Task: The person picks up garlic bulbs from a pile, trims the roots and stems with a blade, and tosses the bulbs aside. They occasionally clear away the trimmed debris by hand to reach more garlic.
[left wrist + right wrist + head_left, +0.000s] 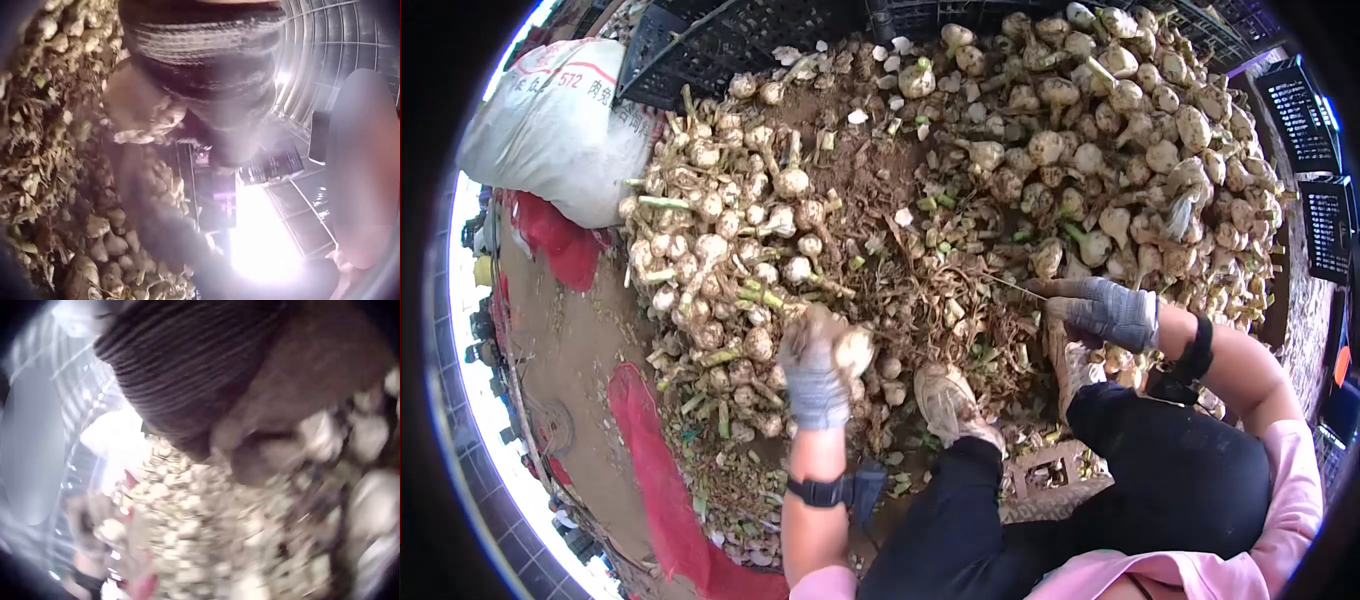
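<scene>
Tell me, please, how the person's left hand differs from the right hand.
The left hand holds a bulb, while the right hand holds a thin tool. In the head view, the left hand points up the picture; the right hand points leftward. Both wear grey gloves with dirty fingers, above black wrist straps.

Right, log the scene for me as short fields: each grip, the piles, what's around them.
Left grip: holding a garlic bulb
Right grip: holding a thin tool, kind unclear
Bulb piles: left pile, right pile
Between piles: dry trimmings
Far edge: black crate
Left side: white sack, red netting
</scene>
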Action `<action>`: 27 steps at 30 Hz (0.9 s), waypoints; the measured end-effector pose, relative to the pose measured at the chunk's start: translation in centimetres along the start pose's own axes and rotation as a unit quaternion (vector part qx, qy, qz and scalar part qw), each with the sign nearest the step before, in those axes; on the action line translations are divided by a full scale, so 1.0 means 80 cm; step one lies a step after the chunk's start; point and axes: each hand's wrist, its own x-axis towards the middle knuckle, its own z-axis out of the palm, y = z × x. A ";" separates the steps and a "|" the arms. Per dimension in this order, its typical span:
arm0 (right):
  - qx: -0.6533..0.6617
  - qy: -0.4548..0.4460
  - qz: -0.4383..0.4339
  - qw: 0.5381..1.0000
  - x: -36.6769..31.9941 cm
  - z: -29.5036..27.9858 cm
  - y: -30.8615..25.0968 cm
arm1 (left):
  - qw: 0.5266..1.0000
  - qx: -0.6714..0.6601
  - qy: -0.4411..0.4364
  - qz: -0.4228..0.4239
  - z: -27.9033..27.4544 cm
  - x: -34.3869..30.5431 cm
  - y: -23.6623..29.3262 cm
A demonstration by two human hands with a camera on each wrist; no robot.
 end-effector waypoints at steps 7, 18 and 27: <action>0.032 -0.050 -0.059 0.996 0.005 0.014 -0.027 | 0.974 -0.177 0.141 -0.004 0.090 0.081 0.043; -0.070 -0.010 -0.110 0.991 0.011 0.008 -0.038 | 0.872 0.394 0.273 -0.099 -0.090 0.151 -0.082; -0.361 0.090 -0.457 0.808 0.011 0.036 -0.083 | 0.860 -0.438 -0.188 -0.183 0.006 0.033 -0.036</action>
